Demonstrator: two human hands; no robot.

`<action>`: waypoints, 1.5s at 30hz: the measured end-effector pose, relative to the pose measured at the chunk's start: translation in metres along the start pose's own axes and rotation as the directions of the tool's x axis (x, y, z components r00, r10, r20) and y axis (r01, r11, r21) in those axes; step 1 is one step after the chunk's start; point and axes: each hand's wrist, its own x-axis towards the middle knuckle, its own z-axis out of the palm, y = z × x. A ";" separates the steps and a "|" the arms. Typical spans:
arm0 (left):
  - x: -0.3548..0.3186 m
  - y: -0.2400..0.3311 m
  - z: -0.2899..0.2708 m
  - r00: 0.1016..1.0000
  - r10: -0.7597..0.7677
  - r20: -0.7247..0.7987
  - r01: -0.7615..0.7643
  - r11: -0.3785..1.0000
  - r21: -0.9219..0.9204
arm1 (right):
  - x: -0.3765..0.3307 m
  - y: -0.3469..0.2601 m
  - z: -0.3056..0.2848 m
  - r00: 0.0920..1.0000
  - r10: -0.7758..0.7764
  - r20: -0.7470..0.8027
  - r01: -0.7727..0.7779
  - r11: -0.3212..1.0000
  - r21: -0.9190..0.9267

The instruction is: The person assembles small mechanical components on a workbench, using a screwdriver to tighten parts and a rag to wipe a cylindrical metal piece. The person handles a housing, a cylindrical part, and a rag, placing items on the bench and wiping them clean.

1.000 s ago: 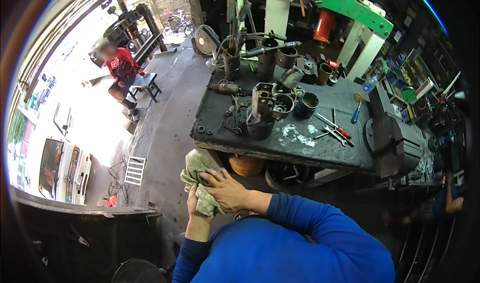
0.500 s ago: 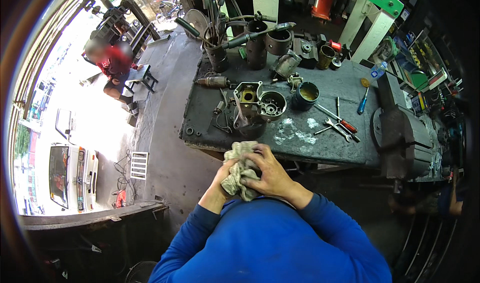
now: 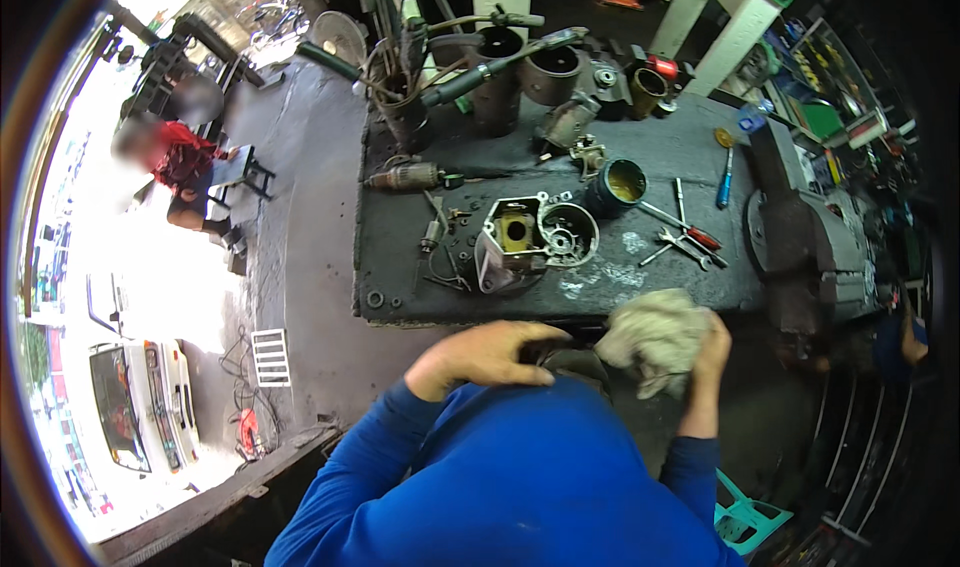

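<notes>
Right hand (image 3: 712, 349) closed on 1 crumpled, pale grey-green cloth rag (image 3: 655, 342). Left hand (image 3: 485, 354) half open, empty, near the black, flat-topped workbench (image 3: 405, 257).

Workshop with vise (image 3: 800, 267) and wrenches (image 3: 687, 250)

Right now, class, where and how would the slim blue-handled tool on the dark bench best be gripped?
Probably around the middle of its blue handle, coming from the near side of the bench: the thicker handle points toward that side, the thin shaft away.
</notes>
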 end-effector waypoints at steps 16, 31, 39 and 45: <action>-0.036 -0.007 -0.072 0.388 -0.289 -0.875 0.796 0.584 0.159 | 0.217 -0.094 0.008 0.896 -0.434 -0.091 0.286 0.721 -0.631; -0.099 0.023 0.207 -0.208 -0.707 -0.676 0.790 0.286 -0.542 | 0.377 -0.176 0.261 0.400 -0.162 0.902 0.894 0.285 -0.345; -0.077 0.010 0.235 -0.147 -0.757 -0.637 0.810 0.278 -0.517 | 0.336 -0.165 0.238 0.256 -0.424 0.869 0.965 0.060 -0.255; -0.053 0.005 0.178 0.128 -0.673 -0.729 0.774 0.527 -0.351 | 0.304 -0.179 0.178 0.220 -0.703 0.677 0.970 0.085 -0.227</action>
